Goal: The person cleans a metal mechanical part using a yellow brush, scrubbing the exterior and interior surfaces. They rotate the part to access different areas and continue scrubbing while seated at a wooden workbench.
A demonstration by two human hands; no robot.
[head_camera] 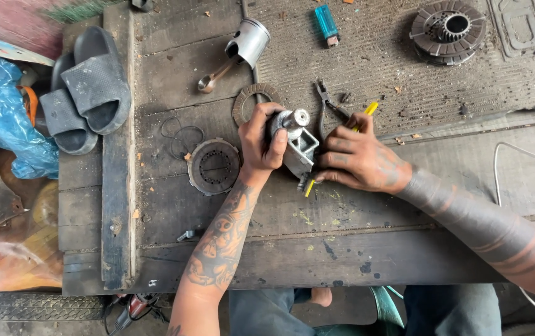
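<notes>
At the far left, beyond the edge of the wooden worktop, lies a crumpled blue plastic bag, and a pair of dark rubber sandals rests on the worktop's left planks. Further in, a thin wire ring lies flat on the wood, just beside a round clutch plate with a ring of small holes. Above them a piston with its connecting rod lies on its side, and a toothed friction ring sits partly hidden behind the left hand. That hand comes up from below, its fingers clamped around a grey metal engine part with a shiny round shaft end on top; the part is held just above the worktop near its middle. The right hand reaches in from the right and touches the same part, its fingers closed on a yellow-handled screwdriver whose lower end shows under the part. Dark pliers lie just behind the hands on the ribbed rubber mat. Further right on the mat are a blue lighter and a toothed clutch basket, well apart from the hands. A white cable curves at the right edge.
</notes>
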